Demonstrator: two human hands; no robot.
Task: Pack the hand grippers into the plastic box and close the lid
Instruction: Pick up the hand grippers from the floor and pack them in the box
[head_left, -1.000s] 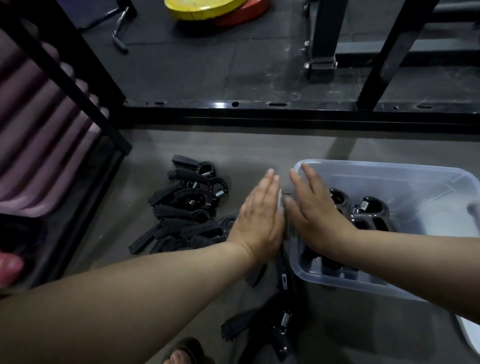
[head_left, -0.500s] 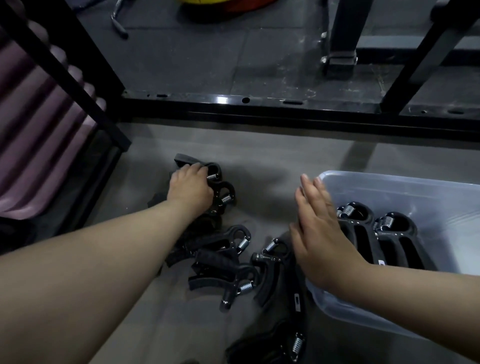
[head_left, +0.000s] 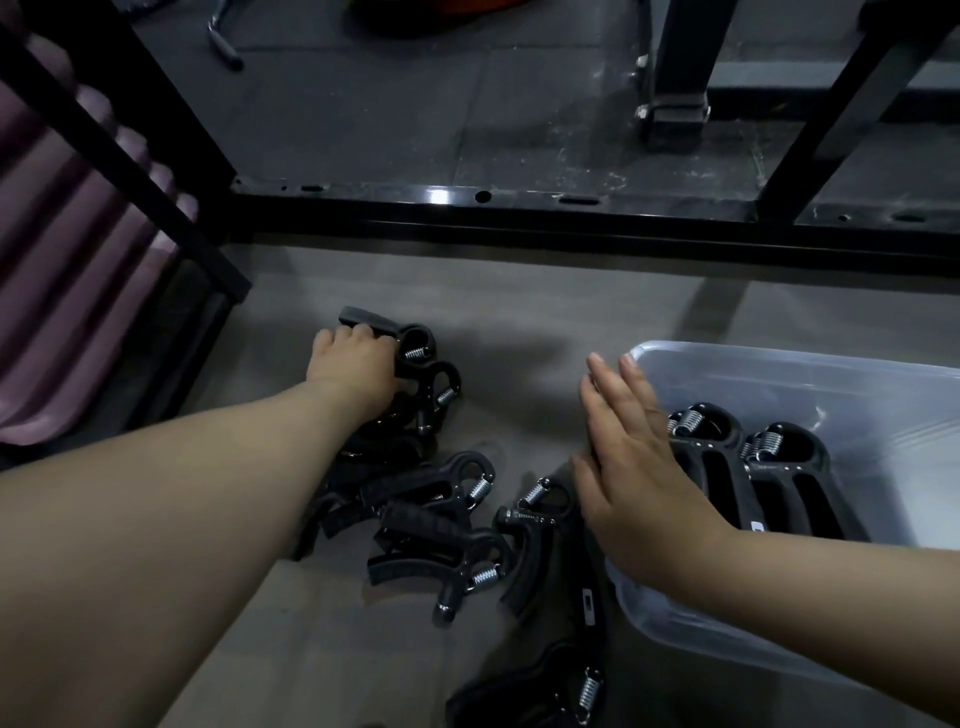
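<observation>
On the grey floor (head_left: 519, 322), before a black rack (head_left: 519, 208), the left hand (head_left: 353, 366) curls round the handle of the top gripper (head_left: 387, 332) at the far end of a loose pile (head_left: 441, 519) of black grippers; the right hand (head_left: 636, 467) is flat, fingers straight, holding nothing, over the left edge of the clear box (head_left: 810, 364); whether it touches the rim cannot be told; two grippers (head_left: 753, 467) lie side by side inside, springs toward the far wall; the box stands just right of the pile.
</observation>
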